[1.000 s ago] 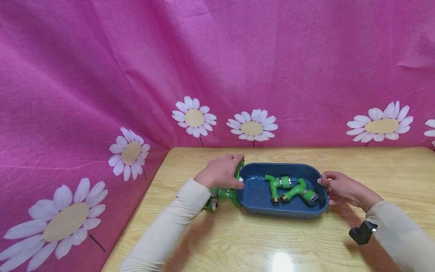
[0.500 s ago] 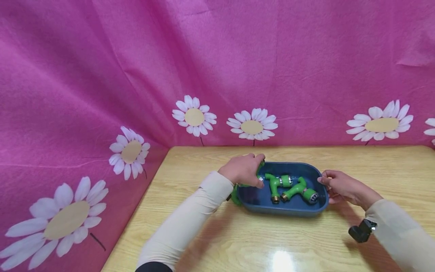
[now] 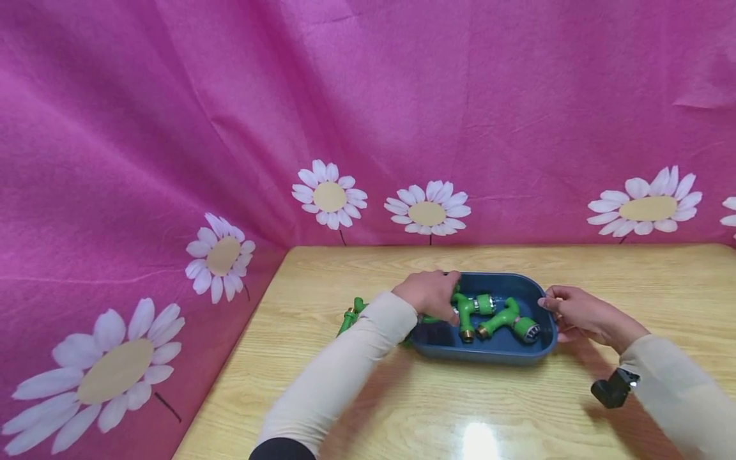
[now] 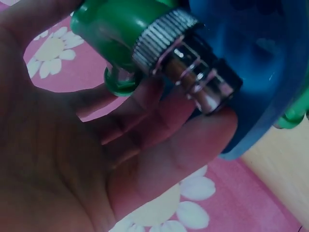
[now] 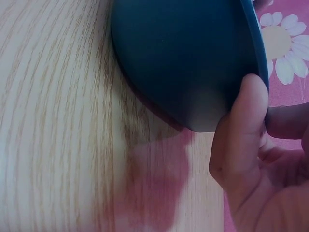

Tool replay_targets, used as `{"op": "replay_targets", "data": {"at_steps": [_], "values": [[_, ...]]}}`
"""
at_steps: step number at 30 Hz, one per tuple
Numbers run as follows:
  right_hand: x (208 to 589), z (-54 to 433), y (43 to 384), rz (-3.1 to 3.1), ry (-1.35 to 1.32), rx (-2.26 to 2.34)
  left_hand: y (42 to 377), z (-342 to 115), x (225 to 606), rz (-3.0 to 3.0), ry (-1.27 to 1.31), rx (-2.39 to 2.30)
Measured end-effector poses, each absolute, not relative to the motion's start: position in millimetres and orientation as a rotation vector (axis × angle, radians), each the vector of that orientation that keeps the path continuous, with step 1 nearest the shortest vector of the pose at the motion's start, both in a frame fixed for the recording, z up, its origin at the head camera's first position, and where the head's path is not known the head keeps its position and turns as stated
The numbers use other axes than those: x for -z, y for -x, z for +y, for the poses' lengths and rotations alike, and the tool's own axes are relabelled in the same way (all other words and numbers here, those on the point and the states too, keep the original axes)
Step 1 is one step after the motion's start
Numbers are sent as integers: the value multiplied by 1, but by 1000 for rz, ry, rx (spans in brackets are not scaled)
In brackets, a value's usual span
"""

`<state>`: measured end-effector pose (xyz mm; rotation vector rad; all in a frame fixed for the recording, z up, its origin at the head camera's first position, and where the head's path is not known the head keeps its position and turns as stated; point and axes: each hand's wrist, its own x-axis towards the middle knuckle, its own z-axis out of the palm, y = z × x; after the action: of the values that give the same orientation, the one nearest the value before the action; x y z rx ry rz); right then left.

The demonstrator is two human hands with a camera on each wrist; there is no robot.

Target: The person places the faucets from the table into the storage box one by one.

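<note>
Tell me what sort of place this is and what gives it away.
Possibly a makeshift indoor recording booth: pink daisy-print cloth hangs behind and to the left of a wood-grain table, and a wrist-worn black device may be a camera.

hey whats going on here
A person's left hand holds a green tap at the left end of a blue tub, while the right hand grips the tub's other end. Two more green taps lie inside. Another tap is on the table, partly hidden by the left sleeve.
</note>
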<state>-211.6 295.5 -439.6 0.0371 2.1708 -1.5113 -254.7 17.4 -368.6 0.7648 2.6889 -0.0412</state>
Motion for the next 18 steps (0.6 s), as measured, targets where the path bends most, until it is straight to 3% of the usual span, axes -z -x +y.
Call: {"op": "replay_targets", "data": {"at_steps": [18], "values": [[438, 294, 211, 2149, -47, 1531, 269, 31, 380, 2611, -557, -38]]}}
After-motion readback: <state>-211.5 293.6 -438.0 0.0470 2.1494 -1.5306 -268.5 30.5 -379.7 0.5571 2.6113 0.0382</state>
